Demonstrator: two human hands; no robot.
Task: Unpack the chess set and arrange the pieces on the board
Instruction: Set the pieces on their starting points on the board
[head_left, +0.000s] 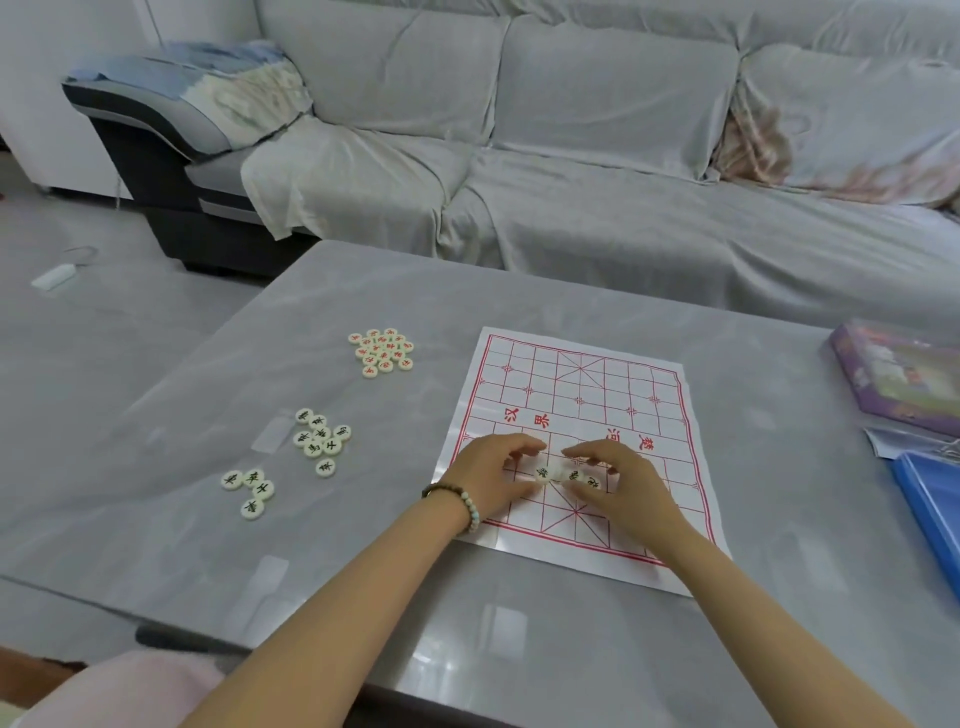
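So the paper board (582, 395) with the red grid lies flat on the grey table (363, 519), right of the middle and a bit skewed to the table's edges. Both hands are down over the near part of the board. The left hand (493, 478) and right hand (618, 483) face each other with fingers curled inward, closing in from either side on a short row of pieces (571, 475). These are cream discs with dark characters, sitting on the board between the fingertips. The left thumb and fingers look clamped around the leftmost disc, and the right fingers arch over the other two and touch them. The left wrist has a beaded bracelet (457, 501).

The rest of the set is off the board, on the left half of the table:
- a tight pile of red pieces (383, 352) toward the far side
- a loose cluster of black pieces (319, 439) nearer the middle
- four more black ones (249, 488) closer to the near-left corner

At the right edge there's a purple box (904, 379), with a blue tray (930, 509) just nearer than it. A sofa (571, 156) under a grey cover stands past the far edge.
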